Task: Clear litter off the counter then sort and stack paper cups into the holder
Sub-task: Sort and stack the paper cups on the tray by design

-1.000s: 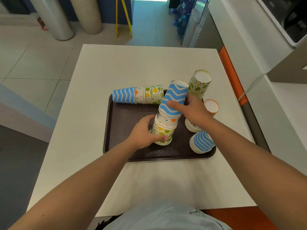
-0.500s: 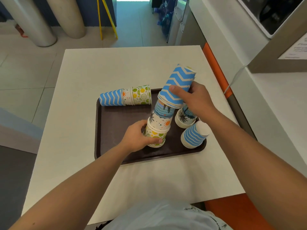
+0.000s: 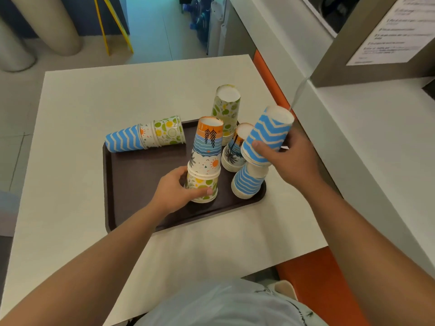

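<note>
The white bench (image 3: 70, 161) fills the centre of the frame. On it lies a dark brown tray (image 3: 141, 184). At the tray's upper left, a nested stack of cups (image 3: 146, 136) lies on its side. At centre, my left hand (image 3: 174, 194) grips the base of an upright mixed stack (image 3: 206, 161). At right of centre, my right hand (image 3: 289, 158) grasps a blue zigzag cup (image 3: 268, 135), tilted just above a blue zigzag stack (image 3: 247, 183).
</note>
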### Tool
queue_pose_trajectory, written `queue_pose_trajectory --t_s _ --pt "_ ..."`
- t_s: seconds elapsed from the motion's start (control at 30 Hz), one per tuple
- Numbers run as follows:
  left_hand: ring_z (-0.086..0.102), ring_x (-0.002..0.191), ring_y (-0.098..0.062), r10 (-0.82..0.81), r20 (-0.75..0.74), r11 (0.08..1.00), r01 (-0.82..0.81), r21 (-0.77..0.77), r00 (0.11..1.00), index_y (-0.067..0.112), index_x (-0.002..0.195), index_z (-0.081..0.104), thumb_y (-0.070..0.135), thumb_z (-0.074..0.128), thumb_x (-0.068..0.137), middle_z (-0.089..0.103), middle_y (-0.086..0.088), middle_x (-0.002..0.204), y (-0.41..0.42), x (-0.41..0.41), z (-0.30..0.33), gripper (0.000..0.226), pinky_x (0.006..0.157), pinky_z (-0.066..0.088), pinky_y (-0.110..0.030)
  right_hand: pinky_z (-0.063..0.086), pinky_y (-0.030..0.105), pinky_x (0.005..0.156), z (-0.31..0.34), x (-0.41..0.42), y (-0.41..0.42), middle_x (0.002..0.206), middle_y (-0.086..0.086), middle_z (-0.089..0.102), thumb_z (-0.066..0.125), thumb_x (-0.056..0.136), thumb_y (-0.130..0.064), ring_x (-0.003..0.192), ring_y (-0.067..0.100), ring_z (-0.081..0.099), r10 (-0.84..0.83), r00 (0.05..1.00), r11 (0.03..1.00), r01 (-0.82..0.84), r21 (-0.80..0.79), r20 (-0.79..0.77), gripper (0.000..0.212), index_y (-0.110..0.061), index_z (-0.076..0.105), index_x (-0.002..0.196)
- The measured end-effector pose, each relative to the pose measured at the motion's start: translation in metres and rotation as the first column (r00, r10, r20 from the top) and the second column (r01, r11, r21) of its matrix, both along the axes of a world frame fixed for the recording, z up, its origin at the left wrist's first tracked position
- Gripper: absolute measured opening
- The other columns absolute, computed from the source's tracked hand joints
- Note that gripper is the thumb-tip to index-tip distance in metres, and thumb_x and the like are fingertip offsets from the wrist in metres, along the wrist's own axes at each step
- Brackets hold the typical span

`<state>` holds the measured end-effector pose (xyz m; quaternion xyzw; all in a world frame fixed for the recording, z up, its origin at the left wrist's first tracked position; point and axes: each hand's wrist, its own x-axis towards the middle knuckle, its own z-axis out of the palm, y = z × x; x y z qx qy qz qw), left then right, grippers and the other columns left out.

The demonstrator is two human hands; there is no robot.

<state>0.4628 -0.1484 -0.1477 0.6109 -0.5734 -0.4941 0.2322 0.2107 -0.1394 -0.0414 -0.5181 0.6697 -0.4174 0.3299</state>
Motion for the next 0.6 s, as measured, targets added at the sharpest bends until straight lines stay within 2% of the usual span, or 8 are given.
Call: queue_pose_trajectory --t_s 0.13,0.23,0.37,0.43,0.5,0.6 --pt "0.061 0.098 -0.002 0.041 -0.02 0.999 -0.041 0.003 0.999 0.025 0.126 0.057 0.039 0.089 0.063 0.063 0.014 0.111 0.001 -0.008 0.002 0.072 0.079 0.047 -0.018 0.056 0.022 0.077 -0.033 -0.007 0.016 0.099 -0.016 0.069 0.087 0.065 -0.037 0.09 -0.005 0.066 -0.028 0.998 0.997 0.031 0.065 -0.049 0.052 -0.018 0.061 0.105" --pt "0.059 0.091 0.006 0.069 -0.048 0.998 -0.068 0.015 0.996 0.03 0.119 0.056 0.038 0.089 0.064 0.063 0.016 0.107 0.003 -0.01 0.005 0.064 0.072 0.046 -0.012 0.055 0.025 0.081 -0.051 -0.009 0.019 0.102 -0.012 0.067 0.088 0.063 -0.035 0.091 0.0 0.064 0.018 0.997 0.986 -0.006 0.165 -0.075 0.057 -0.017 0.059 0.108" --pt "0.061 0.093 0.005 0.096 -0.057 0.995 -0.096 0.013 0.994 0.029 0.119 0.057 0.04 0.088 0.064 0.065 0.017 0.104 0.006 -0.009 0.007 0.064 0.071 0.047 -0.012 0.039 0.008 0.068 -0.062 -0.011 0.017 0.118 -0.002 0.064 0.089 0.064 -0.031 0.098 0.009 0.057 0.132 0.982 0.951 -0.088 0.296 -0.132 0.069 -0.016 0.057 0.123" --pt "0.061 0.093 0.005 0.109 -0.053 0.994 -0.109 0.013 0.993 0.029 0.12 0.056 0.041 0.088 0.064 0.064 0.016 0.105 0.007 -0.007 0.008 0.065 0.071 0.047 -0.013 0.038 0.006 0.066 -0.06 -0.011 0.013 0.122 -0.003 0.063 0.09 0.062 -0.033 0.102 0.009 0.057 0.165 0.975 0.945 -0.115 0.306 -0.146 0.075 -0.017 0.055 0.127" --pt "0.06 0.092 0.005 0.119 -0.056 0.993 -0.119 0.016 0.991 0.029 0.121 0.055 0.042 0.087 0.065 0.064 0.016 0.107 0.007 -0.005 0.009 0.066 0.071 0.047 -0.013 0.041 0.011 0.077 -0.05 -0.011 0.008 0.128 -0.006 0.058 0.09 0.06 -0.04 0.115 0.012 0.055 0.175 0.973 0.945 -0.123 0.303 -0.151 0.087 -0.02 0.05 0.134" --pt "0.061 0.094 0.003 0.141 -0.07 0.99 -0.14 0.02 0.988 0.027 0.124 0.055 0.043 0.086 0.065 0.064 0.013 0.111 0.007 -0.002 0.01 0.068 0.073 0.048 -0.014 0.042 0.026 0.097 -0.031 -0.008 -0.001 0.14 -0.003 0.051 0.086 0.058 -0.054 0.125 0.014 0.05 0.154 0.978 0.957 -0.113 0.267 -0.139 0.102 -0.021 0.041 0.144"
